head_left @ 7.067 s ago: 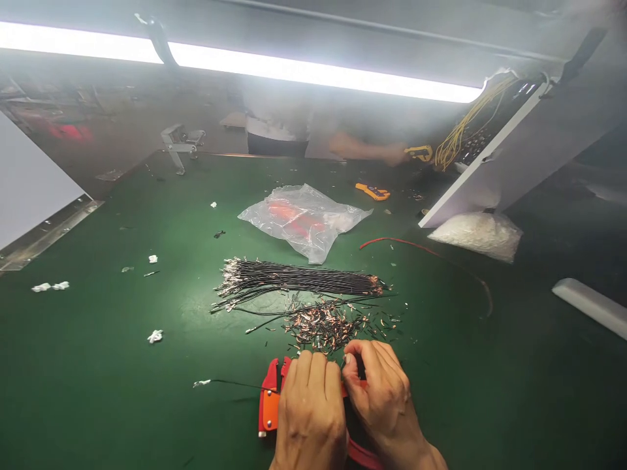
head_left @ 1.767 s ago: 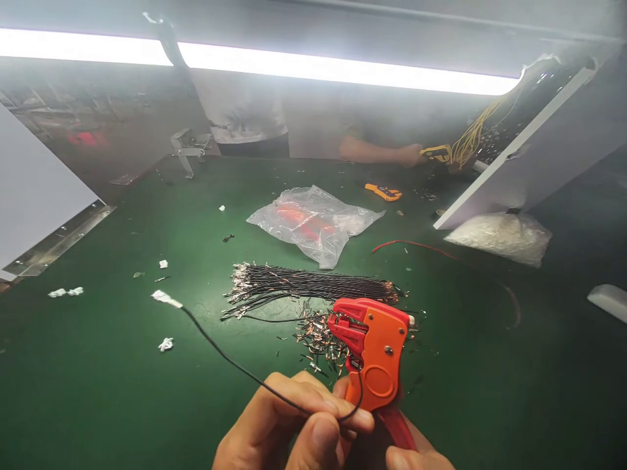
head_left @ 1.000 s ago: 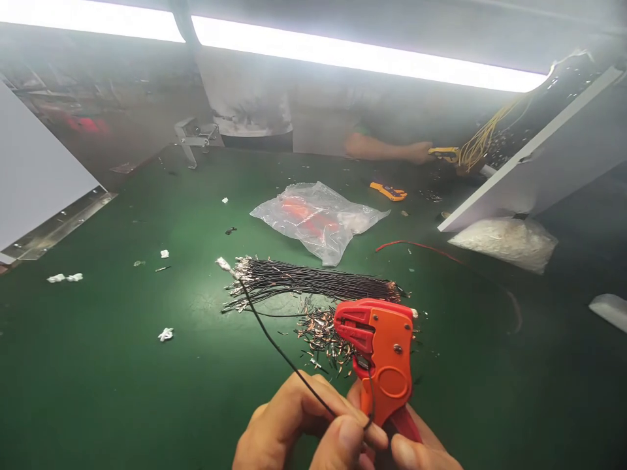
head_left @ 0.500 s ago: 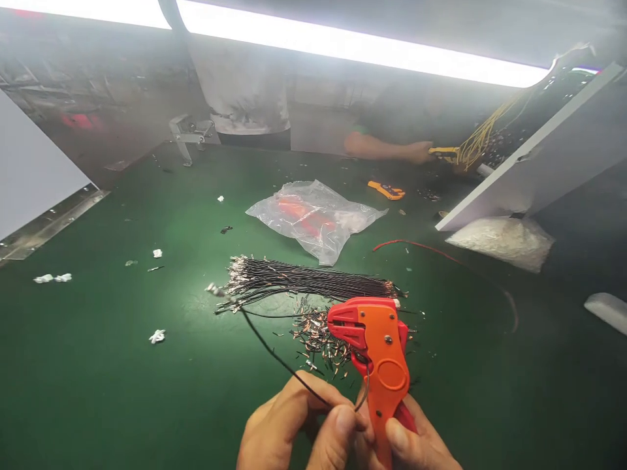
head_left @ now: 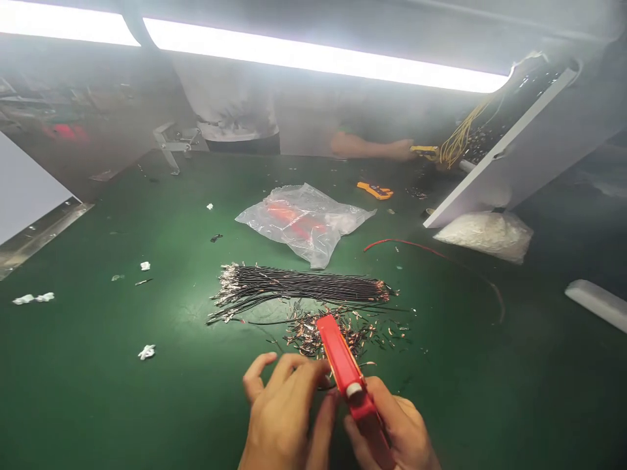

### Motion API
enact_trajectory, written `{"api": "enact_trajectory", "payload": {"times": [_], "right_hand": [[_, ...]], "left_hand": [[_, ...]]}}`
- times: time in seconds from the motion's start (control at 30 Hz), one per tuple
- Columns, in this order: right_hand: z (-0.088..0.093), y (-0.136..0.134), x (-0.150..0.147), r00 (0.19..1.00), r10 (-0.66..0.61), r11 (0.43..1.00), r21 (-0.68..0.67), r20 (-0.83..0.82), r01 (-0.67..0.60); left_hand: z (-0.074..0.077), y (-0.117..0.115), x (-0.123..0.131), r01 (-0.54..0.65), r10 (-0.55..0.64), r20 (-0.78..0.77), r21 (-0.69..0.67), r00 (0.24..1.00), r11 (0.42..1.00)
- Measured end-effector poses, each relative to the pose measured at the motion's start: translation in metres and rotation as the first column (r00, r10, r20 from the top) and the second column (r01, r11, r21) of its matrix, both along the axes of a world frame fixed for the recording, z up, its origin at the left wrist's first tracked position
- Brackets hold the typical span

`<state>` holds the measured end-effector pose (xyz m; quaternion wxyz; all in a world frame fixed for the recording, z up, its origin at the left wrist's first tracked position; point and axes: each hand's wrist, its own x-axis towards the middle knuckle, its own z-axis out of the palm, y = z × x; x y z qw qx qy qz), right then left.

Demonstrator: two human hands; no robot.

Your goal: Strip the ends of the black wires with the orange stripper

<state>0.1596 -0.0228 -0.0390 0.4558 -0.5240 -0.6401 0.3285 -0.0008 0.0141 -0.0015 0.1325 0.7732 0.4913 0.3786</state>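
My right hand grips a red-and-orange wire stripper, whose narrow red top edge now faces me. Close against its left side is my left hand, thumb and forefinger drawn together on a black wire, of which only a short curve shows. The other fingers of that hand are bent and partly spread. Beyond the stripper's nose lies a pile of cut wire bits and insulation scraps. Just behind it, a bundle of black wires rests on the green table, metal terminals at the left, bare copper at the right.
Behind the bundle lies a clear plastic bag with red contents. Farther back are a yellow-orange tool and a red wire. A bag of white parts sits by a slanted panel. A co-worker's arm reaches across opposite.
The wire stripper has turned from side-on to top edge toward me. My left hand has moved up beside it, and the wire's terminal end is no longer visible.
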Motion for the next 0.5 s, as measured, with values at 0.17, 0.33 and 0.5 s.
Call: {"api": "enact_trajectory", "payload": {"times": [0.17, 0.33, 0.5], "right_hand": [[-0.009, -0.001, 0.005, 0.998, 0.038, 0.996, 0.079, 0.060, -0.042], [-0.010, 0.004, 0.006, 0.988, 0.097, 0.990, 0.087, 0.117, -0.107], [-0.003, 0.010, 0.010, 0.972, 0.174, 0.982, 0.047, 0.156, -0.183]], "left_hand": [[-0.006, -0.004, 0.005, 0.130, -0.054, 0.379, -0.178, 0.924, 0.975], [-0.006, 0.002, -0.001, 0.201, -0.029, 0.507, -0.288, 0.861, 0.936], [-0.001, 0.004, -0.008, 0.185, 0.004, 0.469, -0.356, 0.883, 0.916]]}}
